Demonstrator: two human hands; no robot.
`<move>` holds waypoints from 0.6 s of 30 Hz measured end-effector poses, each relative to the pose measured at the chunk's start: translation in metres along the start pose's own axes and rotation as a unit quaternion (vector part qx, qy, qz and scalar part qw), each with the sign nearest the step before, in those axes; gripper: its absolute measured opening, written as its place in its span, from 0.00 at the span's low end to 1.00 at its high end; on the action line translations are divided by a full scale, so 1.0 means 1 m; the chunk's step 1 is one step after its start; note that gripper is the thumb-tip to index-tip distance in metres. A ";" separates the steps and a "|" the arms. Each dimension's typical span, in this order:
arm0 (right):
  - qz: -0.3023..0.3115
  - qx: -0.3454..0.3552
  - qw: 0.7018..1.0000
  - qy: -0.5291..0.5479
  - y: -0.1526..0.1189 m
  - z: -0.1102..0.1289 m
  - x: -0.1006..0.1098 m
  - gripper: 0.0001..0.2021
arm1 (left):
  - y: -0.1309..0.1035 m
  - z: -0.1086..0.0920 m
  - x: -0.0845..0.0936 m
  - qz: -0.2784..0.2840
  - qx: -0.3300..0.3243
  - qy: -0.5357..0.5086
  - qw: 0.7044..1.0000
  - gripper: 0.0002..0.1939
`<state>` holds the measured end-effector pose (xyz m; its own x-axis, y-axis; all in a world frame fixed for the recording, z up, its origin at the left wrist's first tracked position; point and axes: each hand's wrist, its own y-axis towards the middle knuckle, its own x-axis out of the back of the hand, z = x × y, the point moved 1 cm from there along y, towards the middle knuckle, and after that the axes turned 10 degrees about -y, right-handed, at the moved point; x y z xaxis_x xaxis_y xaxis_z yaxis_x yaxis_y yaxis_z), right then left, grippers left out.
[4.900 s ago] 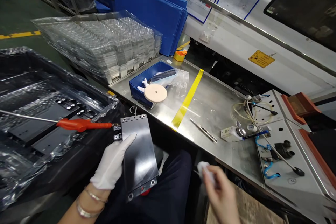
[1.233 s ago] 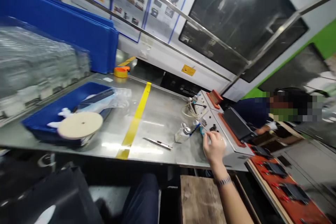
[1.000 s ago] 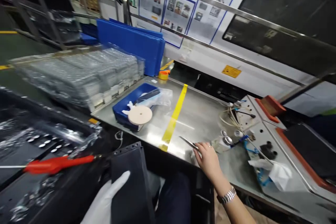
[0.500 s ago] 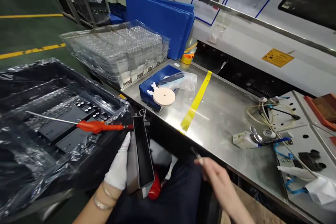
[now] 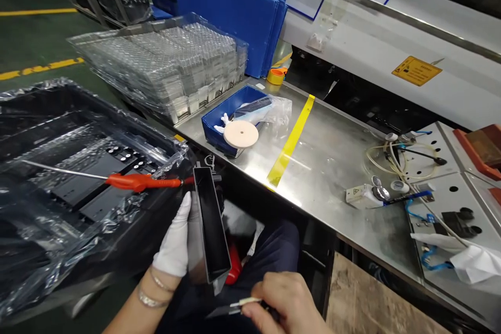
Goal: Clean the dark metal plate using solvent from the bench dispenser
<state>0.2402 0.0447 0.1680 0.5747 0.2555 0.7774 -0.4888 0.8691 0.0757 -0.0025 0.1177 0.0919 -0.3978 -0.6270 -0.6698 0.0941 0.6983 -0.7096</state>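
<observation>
Your gloved left hand (image 5: 175,242) grips the black case (image 5: 211,229) on edge; your bare right hand (image 5: 284,302) pinches tweezers (image 5: 235,307) near it.

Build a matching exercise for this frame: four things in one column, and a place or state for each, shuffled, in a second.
Things
1. black housing
2. tweezers
3. tan disc
4. crumpled white wipe

Places or states
A. resting on the rim of the blue bin
B. lying on the grey control panel at far right
C. pinched in the bare right hand
D. held on edge by the white-gloved left hand

Pairs: 1-D, 2-C, 3-A, 4-B
</observation>
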 end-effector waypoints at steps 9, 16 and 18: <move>0.040 -0.027 0.997 0.065 -0.004 -0.001 0.003 0.18 | -0.011 0.006 -0.020 0.011 0.051 -0.050 0.997 0.15; -0.146 -0.176 0.954 0.195 0.036 -0.017 0.002 0.15 | -0.032 0.035 -0.015 0.024 0.160 -0.057 0.985 0.12; -0.192 -0.156 0.947 0.207 0.052 -0.015 -0.004 0.12 | -0.035 0.046 -0.014 0.042 0.201 -0.081 0.975 0.11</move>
<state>0.2230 0.0953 0.1595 0.9100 -0.0161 0.4143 -0.0115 0.9979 0.0640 0.0416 0.0859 0.1161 -0.2268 -0.6427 -0.7318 0.4837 0.5778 -0.6574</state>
